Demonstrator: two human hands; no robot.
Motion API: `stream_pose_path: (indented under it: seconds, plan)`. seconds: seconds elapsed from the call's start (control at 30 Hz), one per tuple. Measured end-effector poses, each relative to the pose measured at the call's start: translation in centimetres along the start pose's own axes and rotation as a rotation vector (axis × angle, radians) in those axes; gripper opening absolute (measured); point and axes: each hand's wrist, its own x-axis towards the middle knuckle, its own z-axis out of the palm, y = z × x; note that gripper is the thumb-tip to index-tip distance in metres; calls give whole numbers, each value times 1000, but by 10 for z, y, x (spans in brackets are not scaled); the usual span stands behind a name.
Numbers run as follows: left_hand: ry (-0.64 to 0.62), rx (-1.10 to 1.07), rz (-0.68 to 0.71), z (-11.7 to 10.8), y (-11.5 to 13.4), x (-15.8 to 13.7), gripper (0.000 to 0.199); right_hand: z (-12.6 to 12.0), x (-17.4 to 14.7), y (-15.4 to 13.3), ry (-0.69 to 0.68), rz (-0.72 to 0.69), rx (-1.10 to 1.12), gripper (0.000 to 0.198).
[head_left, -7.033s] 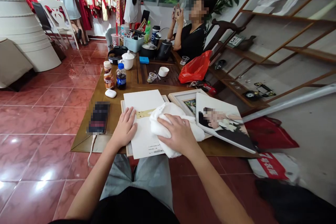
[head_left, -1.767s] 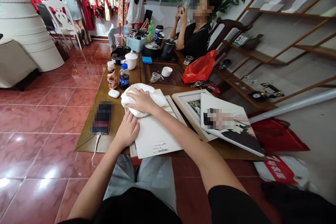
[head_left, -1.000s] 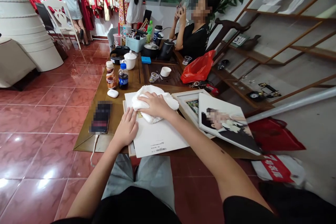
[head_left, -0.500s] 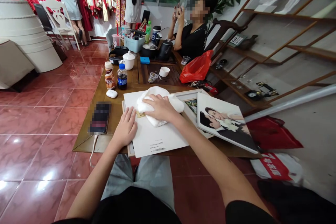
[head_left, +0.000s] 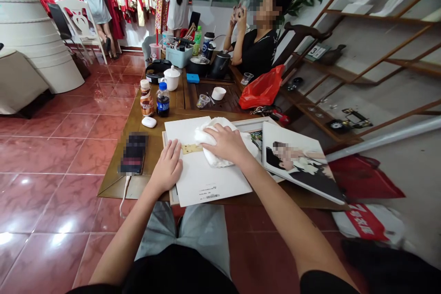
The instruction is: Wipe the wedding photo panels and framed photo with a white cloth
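Observation:
A white flat board [head_left: 203, 179], with small print and a barcode along its near edge, lies on the wooden table in front of me. My left hand [head_left: 166, 167] rests flat on the board's left side, fingers stretched out. Bunched white cloth [head_left: 216, 161] is under my right hand [head_left: 225, 141], whose fingers curl over it and press it to the board. Between the two hands a yellowish spotted strip [head_left: 191, 149] shows on the board. Right of the cloth, a photo panel of a couple [head_left: 298, 161] leans over a pale frame [head_left: 257, 124], which is partly covered.
A phone [head_left: 133, 154] on a cable lies left of the board, near an earbud case [head_left: 149, 121], two bottles and a lidded white cup [head_left: 171, 78]. Behind are a small bowl [head_left: 218, 93] and a red plastic bag [head_left: 263, 87]. A person [head_left: 258, 48] sits across the table.
My right hand has slid the cloth to the right across the board, uncovering more of the yellowish strip. My left hand stays in place on the board. The view has shifted slightly.

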Motion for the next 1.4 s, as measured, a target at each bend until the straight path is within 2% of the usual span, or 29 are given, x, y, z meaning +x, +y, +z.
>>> stream_pose_path:
  seconds: [0.17,0.23,0.33,0.5,0.57,0.63,0.83,0.9,1.07,1.13,1.2,1.33,1.4]
  plan:
    - [5,-1,9,-1,1,0,56,4,-18,-27,5,-254,27,56]
    - [6,2,17,-1,1,0,55,6,-23,-31,19,-299,42,58]
    - [-1,4,14,0,0,0,56,7,-25,-22,23,-269,59,56]
    - [5,-6,-1,0,0,0,57,7,-24,8,68,-46,13,53]
    - [10,-9,-7,0,0,0,57,7,-26,9,75,-19,-9,54]
    - [14,-8,-11,0,1,0,58,7,-33,1,70,-69,-19,54]
    - [-13,-11,10,0,-2,0,59,5,-69,-40,10,-347,69,56]
    - [-12,-14,10,-1,-3,0,59,6,-75,-38,6,-333,75,55]
    - [7,-10,-1,0,-1,1,57,7,-73,-8,38,-72,-6,52]
    - [1,-11,-2,1,-1,1,58,7,-73,-6,47,-43,-16,52]
    - [0,-11,-5,1,-2,1,58,7,-78,-17,51,-80,2,54]
    - [2,-15,20,-1,-5,0,58,5,-97,-54,24,-268,102,58]
    - [-1,-18,37,-2,-5,0,58,5,-104,-63,13,-329,144,59]
